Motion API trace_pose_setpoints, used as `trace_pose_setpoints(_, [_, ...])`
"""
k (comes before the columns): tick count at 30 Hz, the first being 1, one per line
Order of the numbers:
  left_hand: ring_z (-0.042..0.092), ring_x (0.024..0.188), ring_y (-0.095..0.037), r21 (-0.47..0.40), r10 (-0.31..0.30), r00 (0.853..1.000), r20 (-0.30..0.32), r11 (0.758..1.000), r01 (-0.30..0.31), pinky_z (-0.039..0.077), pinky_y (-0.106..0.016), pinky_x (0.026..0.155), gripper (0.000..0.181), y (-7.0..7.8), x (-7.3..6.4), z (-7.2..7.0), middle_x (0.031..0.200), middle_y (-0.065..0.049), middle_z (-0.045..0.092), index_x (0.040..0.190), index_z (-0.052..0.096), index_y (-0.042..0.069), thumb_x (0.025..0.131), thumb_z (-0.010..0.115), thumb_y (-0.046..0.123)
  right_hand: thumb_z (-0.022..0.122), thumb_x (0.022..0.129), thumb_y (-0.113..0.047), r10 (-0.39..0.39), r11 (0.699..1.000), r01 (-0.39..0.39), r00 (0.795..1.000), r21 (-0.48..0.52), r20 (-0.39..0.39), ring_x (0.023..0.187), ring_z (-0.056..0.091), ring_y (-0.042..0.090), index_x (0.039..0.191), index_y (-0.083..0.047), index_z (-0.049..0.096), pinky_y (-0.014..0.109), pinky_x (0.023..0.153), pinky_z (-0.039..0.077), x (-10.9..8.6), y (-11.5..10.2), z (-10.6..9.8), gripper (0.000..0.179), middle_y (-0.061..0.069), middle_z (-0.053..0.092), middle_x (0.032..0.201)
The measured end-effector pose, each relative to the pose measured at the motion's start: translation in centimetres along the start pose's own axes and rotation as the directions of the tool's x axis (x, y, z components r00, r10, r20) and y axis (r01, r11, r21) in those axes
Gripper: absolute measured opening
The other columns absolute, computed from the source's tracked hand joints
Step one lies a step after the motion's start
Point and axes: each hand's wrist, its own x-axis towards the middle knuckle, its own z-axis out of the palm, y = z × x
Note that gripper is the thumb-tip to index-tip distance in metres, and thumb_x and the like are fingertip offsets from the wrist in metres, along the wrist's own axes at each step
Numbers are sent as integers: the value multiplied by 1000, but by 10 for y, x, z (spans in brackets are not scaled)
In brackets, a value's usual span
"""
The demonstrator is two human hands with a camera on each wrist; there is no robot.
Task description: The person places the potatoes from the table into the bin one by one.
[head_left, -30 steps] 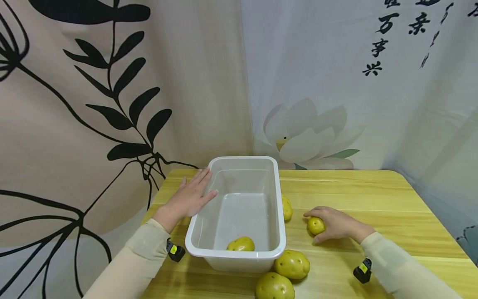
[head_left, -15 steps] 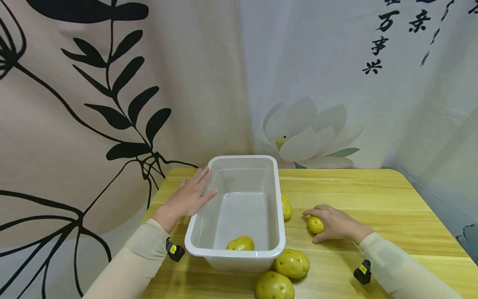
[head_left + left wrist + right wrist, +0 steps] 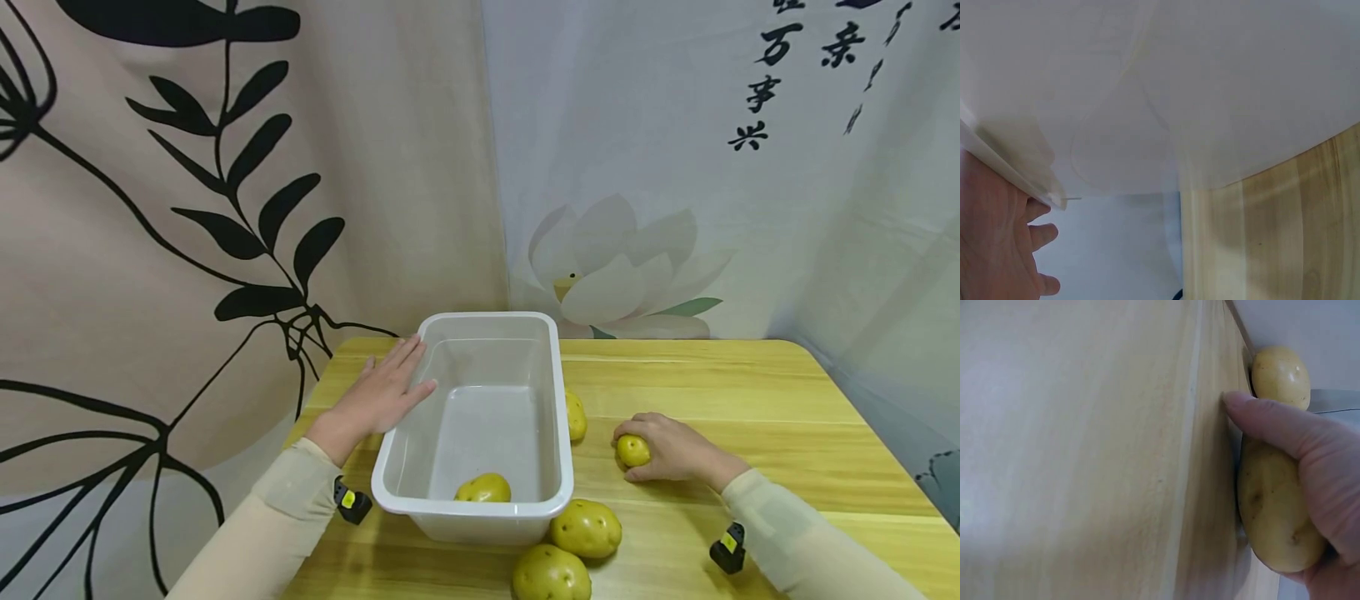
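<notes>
A white plastic basin (image 3: 498,450) stands on the table, with one potato (image 3: 483,489) at its near end. My left hand (image 3: 378,396) rests on the basin's left rim, fingers straight and thumb reaching over the edge. In the left wrist view, fingers (image 3: 1041,236) show beside the pale basin wall (image 3: 1110,112). To the right of the basin, my right hand (image 3: 667,447) grips a small-looking potato (image 3: 633,451) at table level. The right wrist view shows this potato (image 3: 1279,506) to be longish, held between thumb and fingers, with most fingers hidden behind it.
One potato (image 3: 576,417) lies against the basin's right side, partly hidden by it. Two more potatoes, one (image 3: 587,529) by the near right corner and another (image 3: 552,573) in front, lie close together. The wooden table (image 3: 712,379) meets printed curtains at the back.
My right fingers and thumb have drawn in slightly around the potato, which has barely moved. The left hand and the basin stay where they were.
</notes>
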Motion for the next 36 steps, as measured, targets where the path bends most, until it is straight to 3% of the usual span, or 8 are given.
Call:
trace_pose_setpoints(16, [2, 147, -28, -10, 3, 1000, 4, 1000, -3, 7, -66, 109, 76, 2, -1, -1, 162, -6, 4, 156, 12, 11, 99, 28, 59, 83, 69, -49, 57, 997, -54, 997, 62, -50, 87, 56, 10, 117, -18, 64, 30, 69, 49, 1, -2, -9, 59, -6, 61, 104])
trace_pose_setpoints(24, [1, 147, -27, -12, -1, 1000, 0, 1000, 1, 8, -65, 110, 73, 2, 0, -1, 162, -5, 4, 156, 12, 12, 100, 31, 56, 82, 74, -37, 81, 990, -73, 995, 121, -59, 90, 57, 12, 117, -15, 63, 28, 69, 49, 3, -6, -14, 52, -1, 64, 111])
trace_pose_setpoints(29, [0, 147, -26, -13, -8, 1000, 5, 1000, 8, 8, -63, 111, 73, 1, 0, -1, 162, -4, 3, 156, 12, 13, 100, 30, 56, 79, 76, -27, 94, 983, -81, 993, 167, -75, 83, 56, 11, 115, -15, 63, 26, 64, 49, 5, -8, -15, 44, -4, 63, 105])
trace_pose_setpoints(36, [0, 147, -27, -33, -3, 1000, 1, 999, 3, 6, -64, 111, 71, 2, 0, -1, 162, -5, 4, 156, 12, 12, 101, 34, 53, 78, 75, -25, 118, 968, -96, 989, 231, -86, 69, 54, 9, 110, -16, 63, 24, 55, 48, 5, -7, -13, 40, -8, 60, 89])
